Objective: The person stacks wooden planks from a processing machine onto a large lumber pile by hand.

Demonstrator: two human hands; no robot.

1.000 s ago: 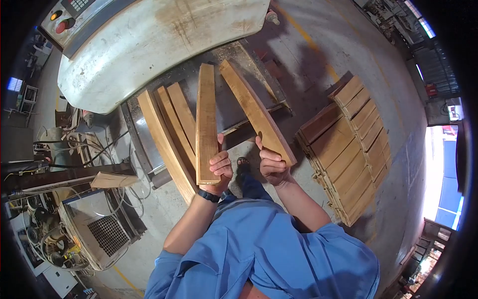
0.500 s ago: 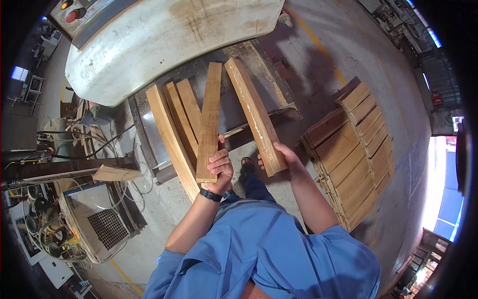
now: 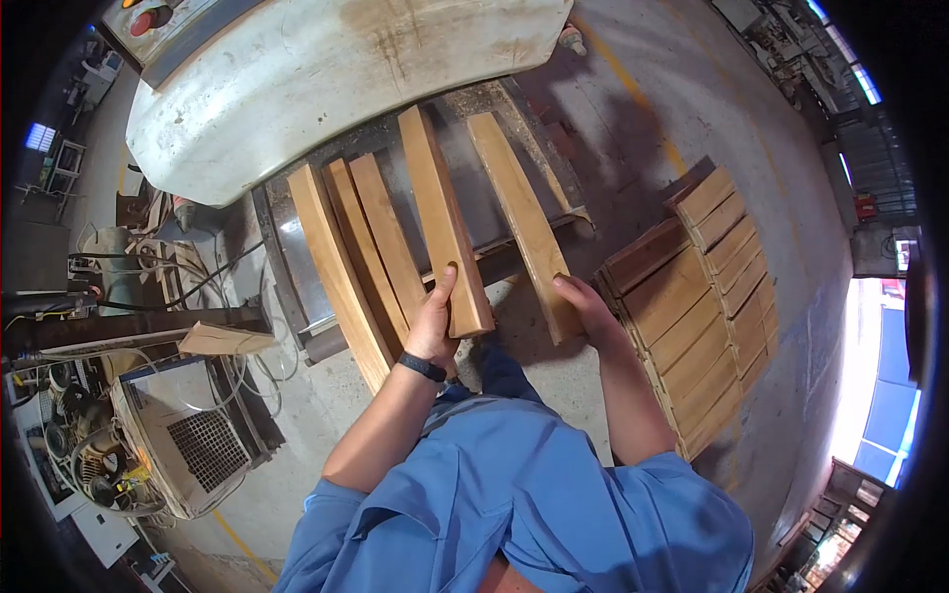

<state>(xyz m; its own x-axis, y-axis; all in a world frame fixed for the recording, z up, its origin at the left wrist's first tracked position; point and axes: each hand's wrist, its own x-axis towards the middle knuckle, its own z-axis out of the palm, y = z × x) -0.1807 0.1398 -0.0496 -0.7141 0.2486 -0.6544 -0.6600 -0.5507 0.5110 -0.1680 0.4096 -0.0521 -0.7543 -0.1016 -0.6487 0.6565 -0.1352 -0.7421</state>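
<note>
My left hand (image 3: pixel 435 314) grips the near end of a wooden board (image 3: pixel 438 212), thumb on its upper face and fingers hidden beneath. In my right hand (image 3: pixel 586 308) is a second wooden board (image 3: pixel 524 217), held at its near end with the thumb on top. Both boards point away from me over the machine's metal bed (image 3: pixel 459 138), side by side with a gap between them. To the left, a thick wooden beam (image 3: pixel 336 267) and two thinner wooden strips (image 3: pixel 384 232) lie on the bed, their near ends jutting over its edge.
A white machine hood (image 3: pixel 297 89) stands behind the bed. At the right is a stack of boards (image 3: pixel 682 336) on the floor. On the left are a box with a black grille (image 3: pixel 208 450), hoses and a wood offcut (image 3: pixel 225 339).
The left-hand board has turned over, showing a different face, and its near end has swung right. The right-hand board has rolled so its broad face is up and moved slightly right.
</note>
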